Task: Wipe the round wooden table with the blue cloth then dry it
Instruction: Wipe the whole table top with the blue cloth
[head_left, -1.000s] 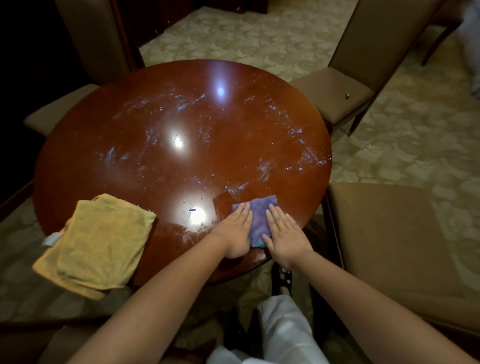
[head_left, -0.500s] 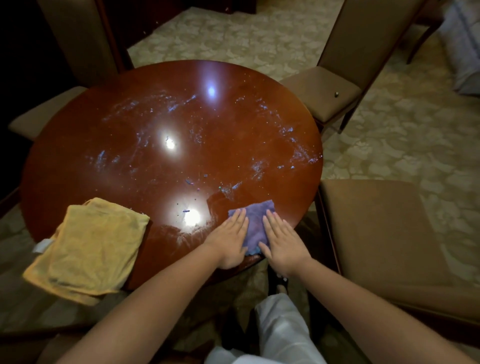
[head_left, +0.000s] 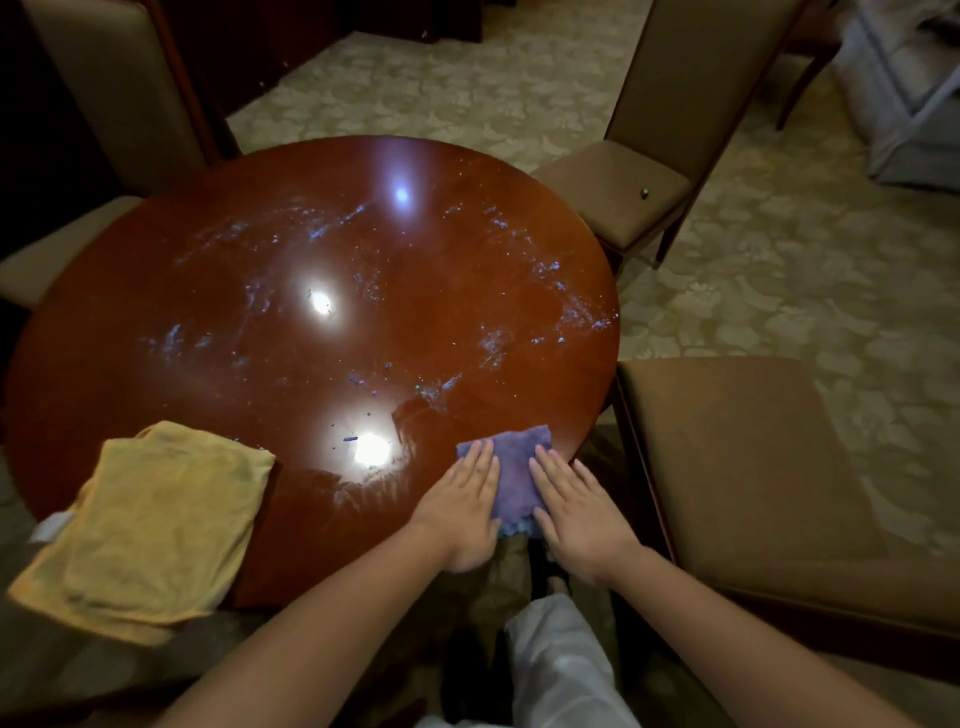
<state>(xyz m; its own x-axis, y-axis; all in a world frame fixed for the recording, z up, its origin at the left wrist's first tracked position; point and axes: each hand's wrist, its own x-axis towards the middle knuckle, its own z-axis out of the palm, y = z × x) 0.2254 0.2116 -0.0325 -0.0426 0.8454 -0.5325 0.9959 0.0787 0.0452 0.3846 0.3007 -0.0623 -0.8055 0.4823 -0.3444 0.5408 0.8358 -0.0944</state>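
We see the round table (head_left: 467, 291) first, a dark red wood with a glossy, reflecting top. Pale wet streaks and small specks spread over most of it, from about nine o'clock over the middle to three o'clock. Around it stand padded chairs: one (head_left: 660, 156) at two o'clock, one (head_left: 769, 467) at four o'clock, and one (head_left: 104, 93) at eleven o'clock. The floor is a carpet (head_left: 779, 270) with a pale leaf pattern.

At the table's seven o'clock edge lies a yellow towel (head_left: 156, 525), soft, folded and partly hanging over the rim.

The blue cloth (head_left: 514, 473) is smaller, a fuzzy, roughly square piece, at the five o'clock edge, its near corner just over the rim. Our left hand (head_left: 462, 509) and our right hand (head_left: 582, 514) lie flat on it, side by side, with fingers straight and close together, pressing it and not gripping. The cloth lies under and between the fingers, and both hands are equally near.

We judge that the streaked part lies toward twelve o'clock from the fingers, so the next stroke probably must push the cloth forward. The drying is not yet begun.
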